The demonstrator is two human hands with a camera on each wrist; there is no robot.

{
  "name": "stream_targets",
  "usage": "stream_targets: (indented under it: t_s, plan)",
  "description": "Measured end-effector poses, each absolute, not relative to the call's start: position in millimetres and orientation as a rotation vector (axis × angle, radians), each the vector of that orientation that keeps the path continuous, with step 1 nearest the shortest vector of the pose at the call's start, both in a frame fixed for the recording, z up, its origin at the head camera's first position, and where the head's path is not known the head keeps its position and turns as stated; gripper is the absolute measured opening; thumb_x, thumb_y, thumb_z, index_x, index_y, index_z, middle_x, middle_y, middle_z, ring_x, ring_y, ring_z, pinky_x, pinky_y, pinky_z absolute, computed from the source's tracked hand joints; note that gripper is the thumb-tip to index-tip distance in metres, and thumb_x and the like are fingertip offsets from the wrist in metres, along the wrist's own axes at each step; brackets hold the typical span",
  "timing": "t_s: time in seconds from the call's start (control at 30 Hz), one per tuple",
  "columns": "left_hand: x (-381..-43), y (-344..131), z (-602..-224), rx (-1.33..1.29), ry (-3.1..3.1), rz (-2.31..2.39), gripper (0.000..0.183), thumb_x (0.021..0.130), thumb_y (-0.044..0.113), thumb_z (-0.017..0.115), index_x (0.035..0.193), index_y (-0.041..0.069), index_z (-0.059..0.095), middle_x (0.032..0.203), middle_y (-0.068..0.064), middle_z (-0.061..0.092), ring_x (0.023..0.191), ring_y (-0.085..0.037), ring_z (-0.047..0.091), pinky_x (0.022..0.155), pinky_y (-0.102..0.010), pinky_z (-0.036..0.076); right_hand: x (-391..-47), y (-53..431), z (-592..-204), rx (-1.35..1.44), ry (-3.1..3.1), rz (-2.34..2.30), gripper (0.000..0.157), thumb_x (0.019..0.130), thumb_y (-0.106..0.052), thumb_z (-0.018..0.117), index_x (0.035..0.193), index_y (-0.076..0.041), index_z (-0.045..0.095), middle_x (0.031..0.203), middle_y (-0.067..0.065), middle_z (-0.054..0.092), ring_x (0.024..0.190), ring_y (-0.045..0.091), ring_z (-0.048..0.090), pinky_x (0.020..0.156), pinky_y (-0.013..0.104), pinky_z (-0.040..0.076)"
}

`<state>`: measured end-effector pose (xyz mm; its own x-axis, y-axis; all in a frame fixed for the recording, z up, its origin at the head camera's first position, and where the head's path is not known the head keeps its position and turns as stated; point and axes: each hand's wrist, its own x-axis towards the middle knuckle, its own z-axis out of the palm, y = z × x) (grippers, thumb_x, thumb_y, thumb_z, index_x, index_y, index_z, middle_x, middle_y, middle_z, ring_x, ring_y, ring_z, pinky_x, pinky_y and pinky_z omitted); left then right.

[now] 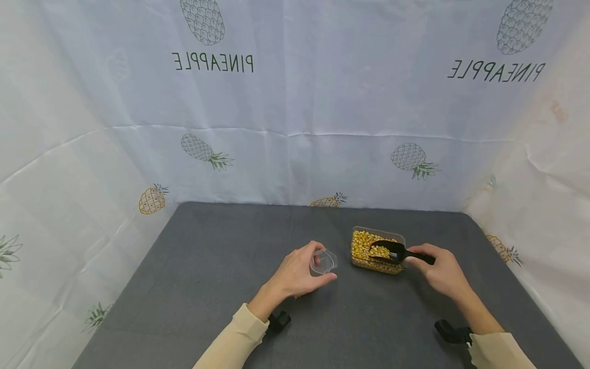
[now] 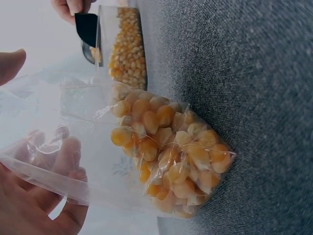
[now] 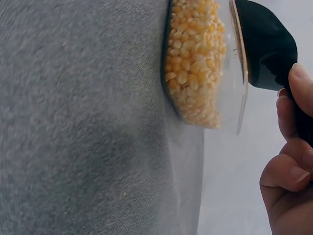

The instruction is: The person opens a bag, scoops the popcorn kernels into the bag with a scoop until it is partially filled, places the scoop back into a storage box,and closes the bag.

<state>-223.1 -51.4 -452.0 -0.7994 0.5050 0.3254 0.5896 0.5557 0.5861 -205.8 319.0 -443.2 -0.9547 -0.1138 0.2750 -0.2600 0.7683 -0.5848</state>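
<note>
My left hand (image 1: 295,271) holds a clear plastic bag (image 1: 325,262) by its open mouth, thumb and fingers spread around the opening. In the left wrist view, yellow corn kernels (image 2: 171,152) fill the bottom of the bag, close over the table. The right hand (image 1: 440,269) grips a black scoop (image 1: 398,250) by its handle. Some kernels lie in the scoop's bowl, which is over a clear rectangular container (image 3: 230,98). Many corn kernels (image 3: 188,63) sit in that container, to the right of the bag.
A dark grey table (image 1: 221,256) lies under everything. White curtains (image 1: 295,102) with pineapple prints hang behind and at both sides. Black wrist straps (image 1: 279,322) show on both forearms.
</note>
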Motion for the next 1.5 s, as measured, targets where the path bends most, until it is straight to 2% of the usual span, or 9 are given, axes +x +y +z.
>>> stream_targets:
  t_s: [0.43, 1.33, 1.5]
  plan:
    - [-223.2, -51.0, -453.1, -0.94, -2.656, -1.063, 0.06, 0.089, 0.051, 0.075, 0.131, 0.013, 0.057, 0.093, 0.009, 0.058, 0.07, -0.003, 0.051, 0.065, -0.024, 0.044, -202.7, 300.9, -428.9, 0.338, -2.724, 1.028, 0.03, 0.098, -0.022, 0.07, 0.121, -0.003, 0.071, 0.12, 0.021, 0.067, 0.115, 0.047, 0.058, 0.09, 0.066, 0.043]
    - [-221.8, -50.8, -451.7, -0.95, -2.665, -1.046, 0.062, 0.088, 0.051, 0.075, 0.133, 0.012, 0.056, 0.096, 0.006, 0.06, 0.078, -0.004, 0.056, 0.068, -0.025, 0.047, -193.2, 269.1, -409.9, 0.499, -2.649, 1.103, 0.023, 0.095, -0.011, 0.073, 0.117, -0.005, 0.073, 0.111, 0.011, 0.07, 0.109, 0.041, 0.063, 0.089, 0.064, 0.047]
    - [-221.6, -51.0, -451.9, -0.948, -2.667, -1.045, 0.063, 0.088, 0.052, 0.075, 0.133, 0.013, 0.056, 0.096, 0.006, 0.061, 0.077, -0.004, 0.056, 0.068, -0.025, 0.048, -194.1, 263.3, -409.1, 0.528, -2.639, 1.12, 0.023, 0.094, -0.011, 0.073, 0.117, -0.005, 0.074, 0.113, 0.013, 0.07, 0.114, 0.043, 0.061, 0.093, 0.066, 0.045]
